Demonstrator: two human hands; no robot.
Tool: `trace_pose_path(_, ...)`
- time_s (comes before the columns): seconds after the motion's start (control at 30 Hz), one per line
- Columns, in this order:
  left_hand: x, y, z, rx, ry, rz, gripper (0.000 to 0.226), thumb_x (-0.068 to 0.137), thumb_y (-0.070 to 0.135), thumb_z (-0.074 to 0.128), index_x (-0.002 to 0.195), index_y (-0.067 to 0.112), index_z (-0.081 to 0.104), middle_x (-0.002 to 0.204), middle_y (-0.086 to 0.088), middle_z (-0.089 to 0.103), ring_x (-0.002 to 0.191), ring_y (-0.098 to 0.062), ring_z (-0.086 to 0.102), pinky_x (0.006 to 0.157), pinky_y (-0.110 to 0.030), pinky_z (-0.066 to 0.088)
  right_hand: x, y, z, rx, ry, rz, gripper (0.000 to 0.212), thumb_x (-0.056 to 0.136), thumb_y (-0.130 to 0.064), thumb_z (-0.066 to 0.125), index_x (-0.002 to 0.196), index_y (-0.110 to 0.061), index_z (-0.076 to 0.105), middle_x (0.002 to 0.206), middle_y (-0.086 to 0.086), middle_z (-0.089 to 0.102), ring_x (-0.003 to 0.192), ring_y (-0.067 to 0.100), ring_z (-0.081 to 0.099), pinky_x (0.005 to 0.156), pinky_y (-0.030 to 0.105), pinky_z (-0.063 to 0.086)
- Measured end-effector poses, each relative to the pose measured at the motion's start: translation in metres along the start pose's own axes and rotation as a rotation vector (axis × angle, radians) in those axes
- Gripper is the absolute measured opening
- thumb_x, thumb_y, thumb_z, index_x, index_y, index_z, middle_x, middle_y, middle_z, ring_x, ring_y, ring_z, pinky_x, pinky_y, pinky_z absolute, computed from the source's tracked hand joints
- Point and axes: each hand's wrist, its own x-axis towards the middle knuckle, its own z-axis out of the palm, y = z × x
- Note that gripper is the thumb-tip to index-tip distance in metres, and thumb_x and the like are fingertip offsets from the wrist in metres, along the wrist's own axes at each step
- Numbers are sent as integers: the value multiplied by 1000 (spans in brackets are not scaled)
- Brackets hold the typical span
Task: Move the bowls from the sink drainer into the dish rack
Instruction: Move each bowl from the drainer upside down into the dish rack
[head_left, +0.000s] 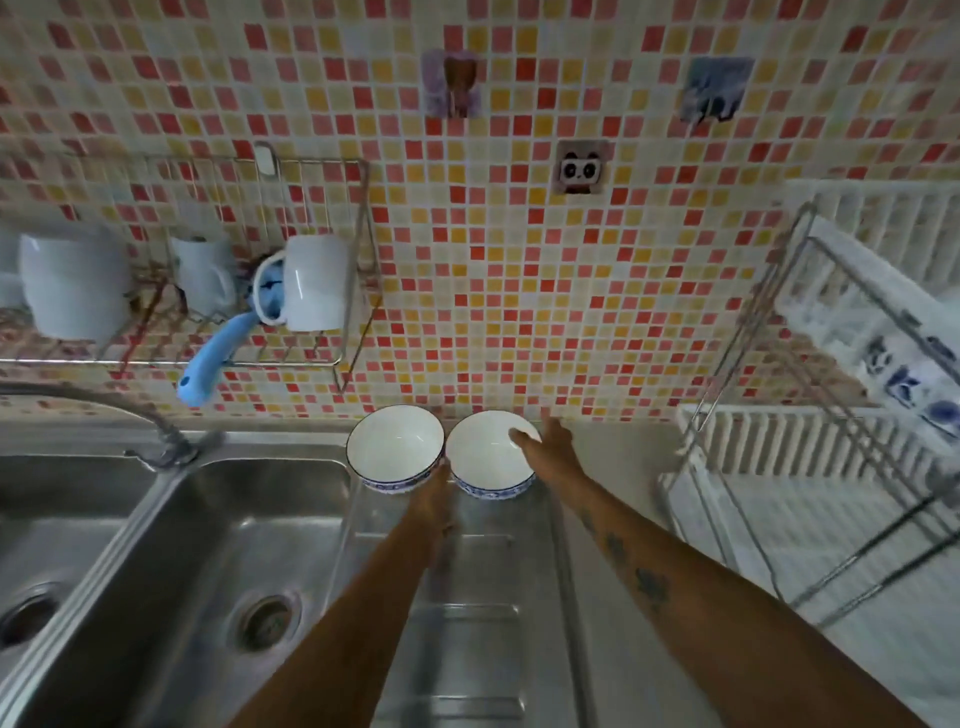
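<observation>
Double sink (156, 530) lies left of the drainer (467, 623), wire dish rack (810, 467) right. Two white bowls, left (395, 447) and right (485, 457), touch at the drainer's far edge. Left hand (434, 499) meets the left bowl's near side, grip unclear; right hand (550, 441) pinches the right bowl's rim, thumb inside.

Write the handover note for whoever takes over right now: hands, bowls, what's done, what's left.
Left hand: at the near side of the left bowl; grip not clear.
Right hand: on the right bowl, thumb over the rim, fingers outside.
Both bowls stand upright, side by side, on the sink drainer by the tiled wall.
Dish rack is to the right.
Done: no bowl moved yet.
Left: carry both bowls into the rack.
</observation>
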Motion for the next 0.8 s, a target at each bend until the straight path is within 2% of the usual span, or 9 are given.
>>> trace_pose_path(0.03,12,-7,-1,-53,-5,-23,64,87,55,58,136,13,50,139,-5,52,125,-33,48,106,-48,39,11,12,3,-31,7,48,75,85,-45,63,143,-8,33,148,18,34,132,34,42,104,40,40)
trace_pose_path(0.1,33,-16,0,-129,-7,-63,73,77,63,62,135,20,53,145,-7,50,132,-37,44,111,-58,34,29,27,5,-40,-4,118,82,85,-43,63,147,-7,24,153,17,27,138,35,35,108,40,36)
trace_pose_path(0.17,48,-16,5,-166,43,-61,58,91,50,55,140,19,47,148,-9,46,134,-37,43,111,-56,35,43,35,10,31,-33,136,83,86,-38,64,149,-8,20,156,15,26,140,33,33,110,40,34)
trace_pose_path(0.23,51,-12,15,-232,55,-53,51,98,33,51,144,15,40,148,-12,45,134,-38,43,108,-50,38,50,39,18,94,-58,127,79,84,-32,66,148,-12,23,153,13,34,136,34,40,108,42,39)
trace_pose_path(0.33,66,-12,25,-230,62,-43,48,100,24,48,145,11,36,149,-16,43,134,-41,43,109,-50,39,52,46,32,162,-44,79,71,85,-11,59,147,-16,24,148,13,40,131,34,42,107,46,41)
trace_pose_path(0.43,75,-18,30,-156,99,-67,48,102,18,44,148,15,30,152,-16,38,135,-41,41,110,-54,38,50,49,40,223,3,33,69,84,4,45,146,-19,26,147,12,40,131,32,40,106,46,42)
trace_pose_path(0.63,85,-28,30,-125,58,59,59,97,0,45,148,24,28,150,-13,40,133,-41,42,103,-60,43,47,49,47,241,86,21,59,92,0,42,146,-18,28,150,9,37,135,30,38,109,45,38)
trace_pose_path(0.8,66,-24,33,-121,49,147,68,89,-15,43,147,21,30,141,-9,45,126,-39,46,96,-60,47,25,44,38,270,89,44,63,89,3,43,148,-16,27,150,12,39,135,32,39,108,46,40)
